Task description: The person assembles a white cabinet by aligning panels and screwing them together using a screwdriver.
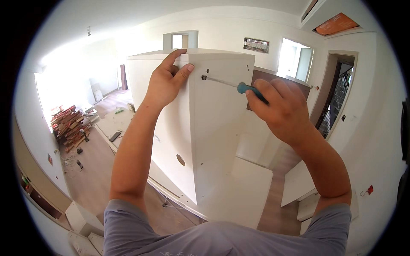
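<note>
Gripping the screwdriver [243, 88] in my closed right hand [285, 109], I'm holding its slanting shaft at a dark fitting [204, 77] near the top corner of the white cabinet [218, 115], my left hand [167, 83] pinching that edge, the slant perhaps inviting a slip.

**White worktop over wood-toned floor**

White worktop [109, 123]: tall white cabinet box [218, 123] appears to rest on it; dark phone-like slab [115, 136] and small green item [119, 112] toward far left end. Floor [92, 175], left side: heap of reddish boards [68, 126], loose cable [70, 162].
</note>
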`<control>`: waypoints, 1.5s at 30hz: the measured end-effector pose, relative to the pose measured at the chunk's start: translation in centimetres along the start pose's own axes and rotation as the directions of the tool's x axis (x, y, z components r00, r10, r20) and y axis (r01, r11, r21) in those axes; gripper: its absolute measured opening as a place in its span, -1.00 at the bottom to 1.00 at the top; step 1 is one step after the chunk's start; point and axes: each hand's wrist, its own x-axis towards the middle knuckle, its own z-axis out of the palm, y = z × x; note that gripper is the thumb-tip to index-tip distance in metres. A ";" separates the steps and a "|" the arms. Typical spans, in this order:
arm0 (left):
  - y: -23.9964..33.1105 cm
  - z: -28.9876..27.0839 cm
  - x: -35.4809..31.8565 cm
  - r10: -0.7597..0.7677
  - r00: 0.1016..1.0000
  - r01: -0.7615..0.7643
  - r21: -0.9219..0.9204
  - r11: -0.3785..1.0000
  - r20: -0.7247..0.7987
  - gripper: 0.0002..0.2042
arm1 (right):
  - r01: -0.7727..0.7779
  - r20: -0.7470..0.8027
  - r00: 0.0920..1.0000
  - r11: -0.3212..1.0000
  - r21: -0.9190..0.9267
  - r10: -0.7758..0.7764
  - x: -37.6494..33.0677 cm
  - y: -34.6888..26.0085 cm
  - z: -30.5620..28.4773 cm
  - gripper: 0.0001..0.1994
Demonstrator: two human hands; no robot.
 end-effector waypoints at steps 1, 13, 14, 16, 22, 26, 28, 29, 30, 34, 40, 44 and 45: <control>0.1 0.0 -0.1 0.005 1.000 -0.005 0.003 1.000 -0.006 -0.46 | 0.001 0.027 1.000 1.000 -0.007 -0.001 -0.2 -0.1 0.0 -0.81; 0.0 -0.1 -0.2 -0.017 1.000 0.017 -0.009 1.000 0.005 -0.47 | -0.014 0.071 0.997 0.998 -0.063 0.018 0.6 -0.3 -0.1 -0.79; 0.2 -0.3 -0.2 -0.018 1.000 0.018 -0.019 1.000 0.005 -0.47 | 0.031 0.030 0.999 0.997 -0.076 -0.029 0.9 -0.4 -0.1 -0.79; 0.4 -0.3 -0.3 -0.025 1.000 0.026 -0.037 0.999 0.012 -0.47 | 0.112 -0.044 0.992 0.988 -0.102 -0.117 1.4 -0.8 0.3 -0.80; 1.2 0.3 -0.5 -0.050 0.999 0.050 -0.010 0.999 0.012 -0.53 | 0.239 -0.093 0.965 0.967 -0.083 -0.247 1.2 1.0 0.8 -0.87; -0.5 0.8 -0.3 0.030 0.999 -0.033 -0.121 0.992 -0.024 -0.54 | 0.197 -0.100 0.975 0.980 -0.032 -0.199 1.0 1.5 1.6 -0.89; -0.7 0.5 -0.4 0.030 0.999 -0.033 -0.094 0.995 -0.037 -0.54 | 0.078 -0.039 0.996 0.997 -0.024 -0.079 0.7 -0.2 2.1 -0.89; -1.1 0.8 -0.2 0.032 0.997 -0.038 -0.091 0.995 -0.070 -0.54 | 0.082 -0.014 0.996 0.995 -0.058 -0.083 0.3 -1.5 2.0 -0.89; -1.1 1.1 -0.2 0.030 0.997 -0.037 -0.099 0.994 -0.066 -0.54 | 0.091 0.015 0.996 0.992 -0.091 -0.090 -0.1 -2.9 1.9 -0.90; -1.0 1.4 -0.1 0.006 0.998 -0.013 -0.126 0.992 -0.058 -0.54 | 0.082 0.054 0.996 0.983 -0.163 -0.074 1.0 -3.9 1.6 -0.91; -0.8 1.8 -0.3 0.023 0.998 -0.029 -0.108 0.994 -0.060 -0.54 | 0.188 -0.112 0.973 0.975 -0.115 -0.201 1.3 -0.3 3.1 -0.86; -1.3 2.0 -0.2 0.048 0.995 -0.053 -0.053 0.997 -0.089 -0.53 | -0.549 0.419 0.824 0.721 0.422 0.382 0.1 -1.0 2.6 -0.80; -1.2 2.1 -0.2 0.049 0.994 -0.054 -0.056 0.997 -0.098 -0.53 | -0.747 0.611 0.662 0.445 0.494 0.434 0.6 -0.3 2.2 -0.79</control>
